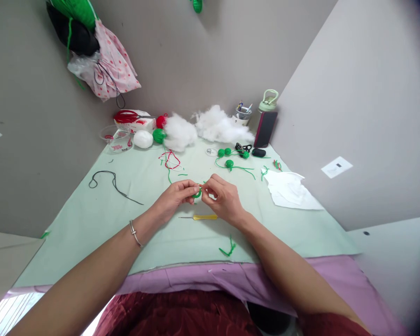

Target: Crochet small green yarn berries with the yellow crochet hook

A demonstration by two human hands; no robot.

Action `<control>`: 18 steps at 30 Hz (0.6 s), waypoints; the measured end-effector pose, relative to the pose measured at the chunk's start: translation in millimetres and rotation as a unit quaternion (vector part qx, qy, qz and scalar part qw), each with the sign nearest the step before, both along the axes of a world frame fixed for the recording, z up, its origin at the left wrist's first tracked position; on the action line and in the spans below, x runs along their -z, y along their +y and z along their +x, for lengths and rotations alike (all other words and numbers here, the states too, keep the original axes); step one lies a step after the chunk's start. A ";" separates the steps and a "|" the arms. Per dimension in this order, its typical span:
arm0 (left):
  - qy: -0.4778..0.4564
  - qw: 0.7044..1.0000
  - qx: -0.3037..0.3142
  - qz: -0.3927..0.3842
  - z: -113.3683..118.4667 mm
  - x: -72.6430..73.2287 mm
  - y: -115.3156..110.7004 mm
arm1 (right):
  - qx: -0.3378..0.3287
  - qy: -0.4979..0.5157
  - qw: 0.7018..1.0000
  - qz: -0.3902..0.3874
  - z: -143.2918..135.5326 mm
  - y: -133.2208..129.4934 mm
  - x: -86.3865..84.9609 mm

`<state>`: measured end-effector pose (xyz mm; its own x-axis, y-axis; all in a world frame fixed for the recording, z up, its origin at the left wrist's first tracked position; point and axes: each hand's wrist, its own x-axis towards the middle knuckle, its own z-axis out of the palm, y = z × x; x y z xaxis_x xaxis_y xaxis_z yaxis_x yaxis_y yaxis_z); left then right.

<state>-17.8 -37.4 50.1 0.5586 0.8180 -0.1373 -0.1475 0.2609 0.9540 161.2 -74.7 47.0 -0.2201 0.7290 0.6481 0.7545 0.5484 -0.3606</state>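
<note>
On a table spread with a pale green cloth [161,249], beneath grey walls [196,60], gripping a green yarn piece [197,194] in the left hand [182,192]; pinching an orange item [200,185], too small to identify, with the right hand [224,198], beyond a yellow-handled hook [205,217].

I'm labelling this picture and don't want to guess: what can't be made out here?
All in the head view:
- Green yarn piece: its shape, mostly covered by the left hand.
- Whatever the right hand grips: too small, behind its fingers.
- Hanging green item: cut off by the top edge.
- White pack: print too small.
</note>
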 end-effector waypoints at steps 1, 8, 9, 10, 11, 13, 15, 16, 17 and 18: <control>-0.001 1.000 -0.002 0.003 -0.3 0.0 -0.2 | -0.003 0.008 1.000 -0.010 0.5 0.1 -0.5; 0.002 0.999 -0.011 0.032 -1.6 -1.3 0.0 | -0.018 0.099 0.991 -0.084 -1.4 -0.6 -5.3; 0.002 0.999 -0.012 0.034 -1.6 -1.4 0.0 | -0.020 0.118 0.988 -0.096 -2.0 -1.1 -6.4; 0.002 0.999 -0.013 0.036 -1.5 -1.5 0.0 | -0.022 0.138 0.984 -0.110 -2.5 -1.6 -7.4; 0.003 0.999 -0.014 0.037 -1.4 -1.6 -0.1 | -0.025 0.160 0.979 -0.125 -2.8 -2.0 -8.5; 0.003 0.999 -0.016 0.036 -1.1 -1.8 -0.3 | -0.037 0.210 0.963 -0.163 -2.4 -1.9 -10.4; 0.002 0.999 -0.019 0.032 -0.9 -1.8 -0.3 | -0.054 0.269 0.938 -0.213 0.2 0.0 -12.1; 0.002 0.999 -0.023 0.029 -0.9 -1.7 -0.2 | -0.064 0.301 0.920 -0.242 2.4 1.8 -12.8; 0.002 0.999 -0.028 0.025 -1.0 -1.6 0.1 | -0.073 0.334 0.900 -0.271 5.2 4.0 -13.4; 0.002 0.999 -0.035 0.021 -1.2 -1.6 0.3 | -0.081 0.368 0.877 -0.299 8.3 6.4 -13.9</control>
